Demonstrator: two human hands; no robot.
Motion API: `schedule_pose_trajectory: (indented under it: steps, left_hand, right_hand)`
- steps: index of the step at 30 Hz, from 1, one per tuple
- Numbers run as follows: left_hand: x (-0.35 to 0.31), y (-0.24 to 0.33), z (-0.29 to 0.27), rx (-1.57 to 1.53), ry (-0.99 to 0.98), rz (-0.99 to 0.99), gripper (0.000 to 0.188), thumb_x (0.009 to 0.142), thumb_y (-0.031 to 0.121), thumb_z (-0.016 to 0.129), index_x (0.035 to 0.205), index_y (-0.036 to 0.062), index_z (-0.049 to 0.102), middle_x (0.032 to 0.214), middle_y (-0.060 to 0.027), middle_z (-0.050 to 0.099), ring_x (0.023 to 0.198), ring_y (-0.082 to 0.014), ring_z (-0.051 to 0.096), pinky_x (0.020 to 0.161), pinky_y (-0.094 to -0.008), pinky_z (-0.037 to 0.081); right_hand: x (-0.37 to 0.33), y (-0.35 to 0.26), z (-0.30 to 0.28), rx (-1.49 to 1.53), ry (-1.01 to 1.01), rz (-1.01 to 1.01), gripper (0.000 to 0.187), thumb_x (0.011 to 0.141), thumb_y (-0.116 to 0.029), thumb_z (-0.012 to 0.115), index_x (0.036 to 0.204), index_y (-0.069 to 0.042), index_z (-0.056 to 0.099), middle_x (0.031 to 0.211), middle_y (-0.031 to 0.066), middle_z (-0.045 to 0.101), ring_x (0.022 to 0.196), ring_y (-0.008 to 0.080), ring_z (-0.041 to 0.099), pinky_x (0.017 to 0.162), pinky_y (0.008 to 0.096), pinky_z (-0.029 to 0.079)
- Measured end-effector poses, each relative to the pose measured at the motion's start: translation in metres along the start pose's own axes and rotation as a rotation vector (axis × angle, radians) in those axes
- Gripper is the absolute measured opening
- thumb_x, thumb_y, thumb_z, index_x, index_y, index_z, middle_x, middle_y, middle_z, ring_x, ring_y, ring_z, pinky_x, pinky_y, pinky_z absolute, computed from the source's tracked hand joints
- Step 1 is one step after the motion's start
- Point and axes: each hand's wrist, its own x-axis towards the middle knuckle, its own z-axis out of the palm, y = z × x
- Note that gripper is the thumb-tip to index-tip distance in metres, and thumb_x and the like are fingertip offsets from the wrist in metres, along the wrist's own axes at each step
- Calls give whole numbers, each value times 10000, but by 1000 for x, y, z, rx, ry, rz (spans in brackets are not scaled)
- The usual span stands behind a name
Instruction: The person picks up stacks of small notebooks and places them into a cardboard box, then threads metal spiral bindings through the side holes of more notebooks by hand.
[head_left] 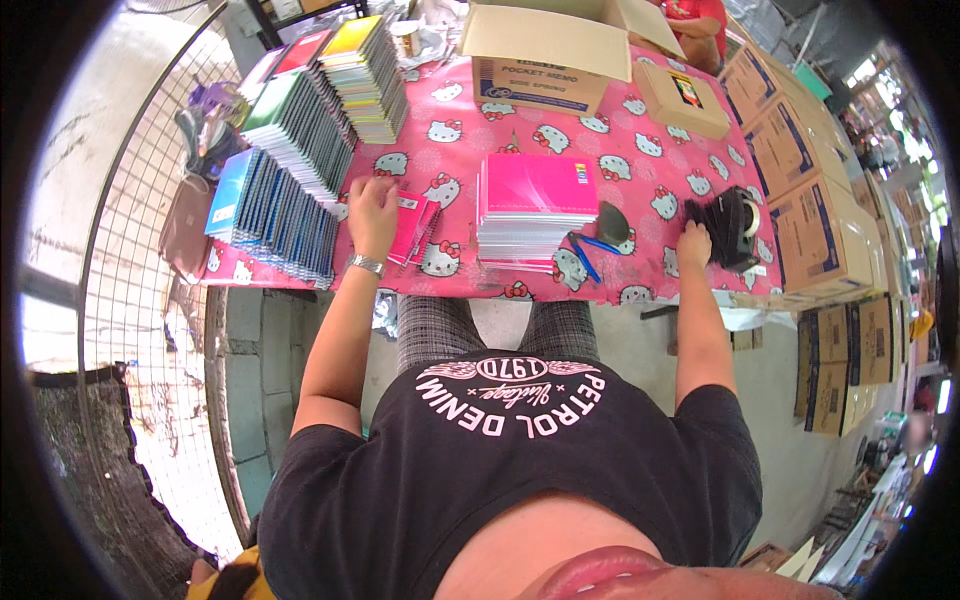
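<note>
My left hand (373, 212), its fingers curled, is at the left edge of a few small pink notebooks (412, 228) lying fanned on the table. Whether anything is pinched in it is hidden. Further right, my right hand (693, 244) reaches into a bundle of thin black strips (706, 217), its fingers partly hidden among them. Right beside the bundle is a black tape dispenser (740, 230) with a roll of tape. Between my hands, a neat stack of pink-covered notebooks (538, 190) stands near the front edge.
Blue (270, 215), green (300, 135) and yellow notebook stacks (365, 75) crowd the left side. Blue pens (590, 255) and a dark oval object (612, 222) lie by the pink stack. An open carton (540, 85) stands at the back; more cartons (815, 235) line the right. Someone in red (695, 25) sits beyond.
</note>
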Motion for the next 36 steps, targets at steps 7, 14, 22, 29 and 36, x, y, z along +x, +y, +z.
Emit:
schedule_pose_trajectory:
  steps: [7,14,22,29,36]
  left_hand:
    - [-3,217,-7,69,-284,938,223,836,252,681,986,87,682,1043,-75,632,990,-271,601,845,-400,506]
    - [14,222,-3,158,-693,810,236,865,251,622,1053,115,663,975,-75,647,964,-276,628,797,-410,521]
    - [37,229,-6,183,-369,847,173,919,207,542,998,62,593,924,-100,645,926,-289,613,839,-433,456]
    - [28,227,3,53,-197,842,196,921,280,586,978,93,601,887,-65,630,918,-241,598,859,-399,403]
    - [31,226,5,56,-241,831,202,911,299,606,941,100,612,854,-38,633,862,-229,598,804,-387,402]
  right_hand:
    - [32,-1,-49,346,135,0,269,790,-136,615,1040,-45,649,952,182,656,928,370,633,828,467,503]
    - [29,3,-67,605,190,-117,369,805,-78,553,1164,-73,640,960,161,639,912,298,607,838,398,486]
    - [-41,-158,-214,1425,70,-357,299,912,-150,619,1206,-139,667,1049,50,655,944,151,593,868,315,470]
    - [-68,-188,-270,1155,307,-670,297,839,-35,665,1118,-126,710,987,79,638,933,212,623,823,322,501]
    - [-78,-196,-277,1043,412,-649,304,788,13,667,1059,-115,717,924,64,611,891,214,615,782,324,503]
